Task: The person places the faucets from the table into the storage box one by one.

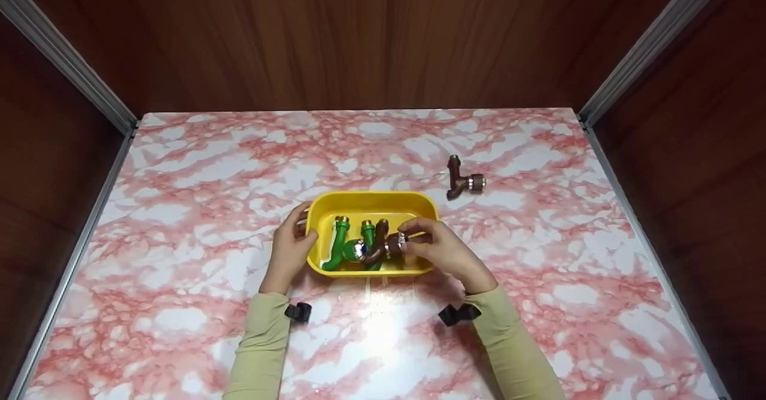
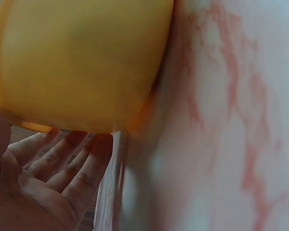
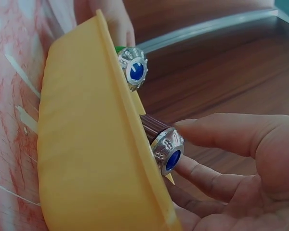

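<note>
A yellow plastic tub (image 1: 374,199) holds two green taps (image 1: 339,241) and a brown tap (image 1: 378,249). My left hand (image 1: 291,245) holds the tub's left end, its thumb over the rim; the left wrist view shows the fingertips (image 2: 103,140) against the outer wall. Reaching over the right rim, my right hand (image 1: 446,249) pinches the brown tap by its knob. That knob (image 3: 167,150), ridged with a silver and blue end, shows above the rim in the right wrist view. The second green tap (image 1: 367,230) lies partly hidden under the brown one.
Another brown tap (image 1: 458,178) lies on the table behind the tub, to its right. The pink and white marbled tabletop (image 1: 197,304) is bounded by dark wooden panels (image 1: 359,41) at the back and both sides, with metal edging (image 1: 649,41) at the corners.
</note>
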The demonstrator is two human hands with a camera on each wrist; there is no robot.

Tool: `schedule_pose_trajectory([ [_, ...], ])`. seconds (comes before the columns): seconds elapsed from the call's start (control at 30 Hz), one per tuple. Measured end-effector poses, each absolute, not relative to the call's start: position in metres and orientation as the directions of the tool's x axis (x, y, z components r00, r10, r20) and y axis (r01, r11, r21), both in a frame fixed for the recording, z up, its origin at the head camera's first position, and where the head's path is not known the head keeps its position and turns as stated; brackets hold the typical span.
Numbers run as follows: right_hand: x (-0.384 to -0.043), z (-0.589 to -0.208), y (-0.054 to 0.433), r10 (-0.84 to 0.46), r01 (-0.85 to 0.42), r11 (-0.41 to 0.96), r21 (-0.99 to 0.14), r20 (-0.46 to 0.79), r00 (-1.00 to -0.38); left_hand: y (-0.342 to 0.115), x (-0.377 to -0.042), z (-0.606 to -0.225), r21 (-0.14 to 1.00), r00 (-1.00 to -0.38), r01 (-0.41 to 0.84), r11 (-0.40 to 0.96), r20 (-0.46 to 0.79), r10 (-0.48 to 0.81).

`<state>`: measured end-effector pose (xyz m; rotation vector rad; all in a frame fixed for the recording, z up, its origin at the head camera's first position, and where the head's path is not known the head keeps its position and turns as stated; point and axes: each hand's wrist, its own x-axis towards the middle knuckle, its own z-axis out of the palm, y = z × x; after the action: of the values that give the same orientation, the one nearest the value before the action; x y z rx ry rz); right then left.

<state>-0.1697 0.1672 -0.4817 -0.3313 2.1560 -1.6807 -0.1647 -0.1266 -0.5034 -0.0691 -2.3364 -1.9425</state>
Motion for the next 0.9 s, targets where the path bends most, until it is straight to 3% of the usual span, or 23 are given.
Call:
schedule_pose_trajectory([
  [0.3,-0.1702,-0.4781,0.1678,-0.377,0.167,0.165,-0.972,-0.219,-0.900,-0.1269,-0.1643,-0.5026,0.978,-0.995,0.092,0.189,0.098,-0.025],
  [0.9,-0.1684,-0.4716,0.1739,-0.365,0.237,0.003,-0.971,-0.222,-0.904,-0.1266,-0.1648,-0.5046,0.976,-0.992,0.118,0.180,0.125,-0.025],
])
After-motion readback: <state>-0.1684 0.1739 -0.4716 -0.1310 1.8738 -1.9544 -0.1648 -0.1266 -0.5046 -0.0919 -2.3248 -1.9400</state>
